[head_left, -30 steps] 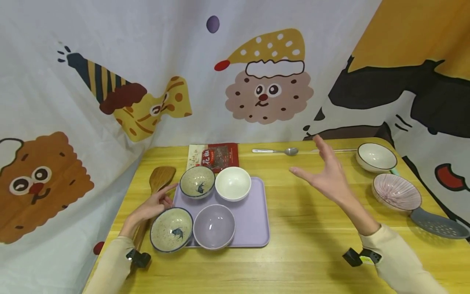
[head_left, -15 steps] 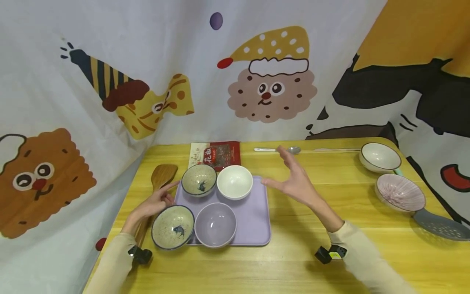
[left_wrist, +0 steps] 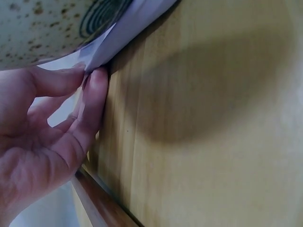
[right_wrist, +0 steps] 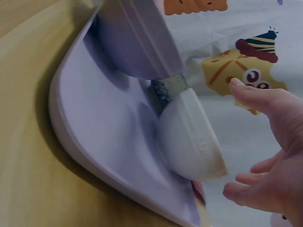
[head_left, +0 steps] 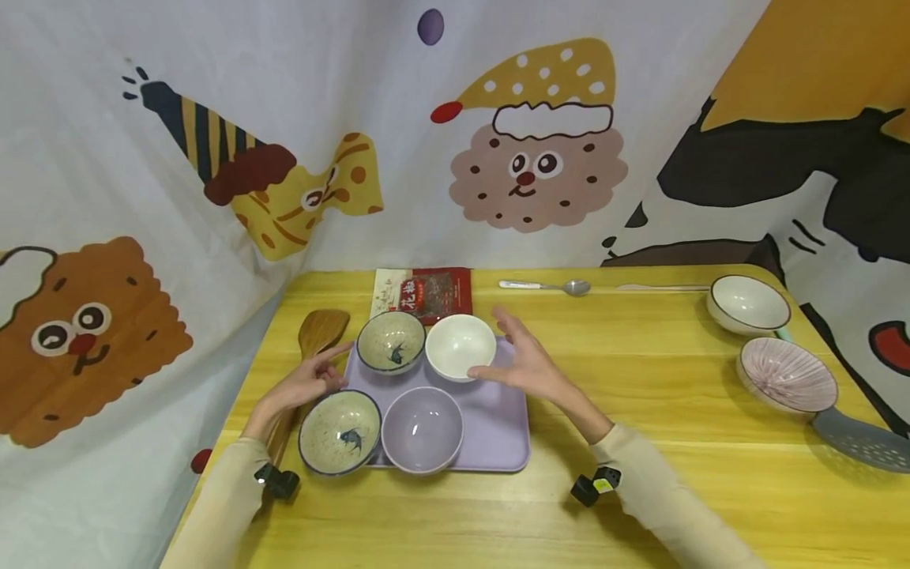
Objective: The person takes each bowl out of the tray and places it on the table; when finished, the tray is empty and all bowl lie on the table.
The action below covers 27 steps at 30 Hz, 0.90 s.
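Note:
My left hand [head_left: 304,386] pinches the left edge of a lilac tray [head_left: 498,435]; in the left wrist view the thumb and fingertips meet at the tray rim [left_wrist: 130,30]. A speckled bowl with a blue fish [head_left: 341,435] overhangs that side, and a second fish bowl [head_left: 391,344] sits behind it. Beside them on the tray are a purple bowl [head_left: 423,431] and a white bowl [head_left: 460,348]. Right at the white bowl's right side is my right hand [head_left: 529,367], thumb and fingers spread; the right wrist view has a gap between this hand and the bowl [right_wrist: 191,139].
Left of the tray lies a wooden spatula [head_left: 323,332]. A red spice packet [head_left: 434,292] and a spoon [head_left: 547,286] are at the back. On the right stand a brown-rimmed bowl [head_left: 748,304], a pink-streaked bowl [head_left: 785,373] and a grey slotted utensil [head_left: 863,441].
My right hand has swept left from above the bare table to the white bowl, fingers still spread. The left hand has stayed at the tray's edge. The bowls keep their places.

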Tool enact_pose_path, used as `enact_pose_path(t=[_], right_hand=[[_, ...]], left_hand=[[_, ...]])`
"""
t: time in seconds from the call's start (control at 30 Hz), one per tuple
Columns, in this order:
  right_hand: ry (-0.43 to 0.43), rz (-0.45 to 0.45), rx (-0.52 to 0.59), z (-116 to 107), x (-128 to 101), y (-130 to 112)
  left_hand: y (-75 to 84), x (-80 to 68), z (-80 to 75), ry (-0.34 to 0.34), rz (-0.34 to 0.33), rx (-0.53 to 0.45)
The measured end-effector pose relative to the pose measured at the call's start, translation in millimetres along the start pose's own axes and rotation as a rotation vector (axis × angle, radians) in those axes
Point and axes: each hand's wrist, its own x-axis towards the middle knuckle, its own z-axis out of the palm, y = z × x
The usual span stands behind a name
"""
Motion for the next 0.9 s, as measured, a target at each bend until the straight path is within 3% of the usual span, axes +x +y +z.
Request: enact_pose_path(t=[0.37, 0.77, 0.9], right_hand=[[-0.034, 0.005, 0.016, 19.3, 8.6, 10.6], [-0.074, -0.068, -0.022, 25.9, 17.9, 25.2], [-0.047, -0.139, -0.008, 26.2, 19.3, 31.5]], left_hand=[[0.4, -0.3, 0.2, 0.017, 0.008, 0.014], [0.1, -1.3, 1.8, 0.014, -0.015, -0.003], [0.8, -0.1, 1.2, 0.014, -0.009, -0.011]])
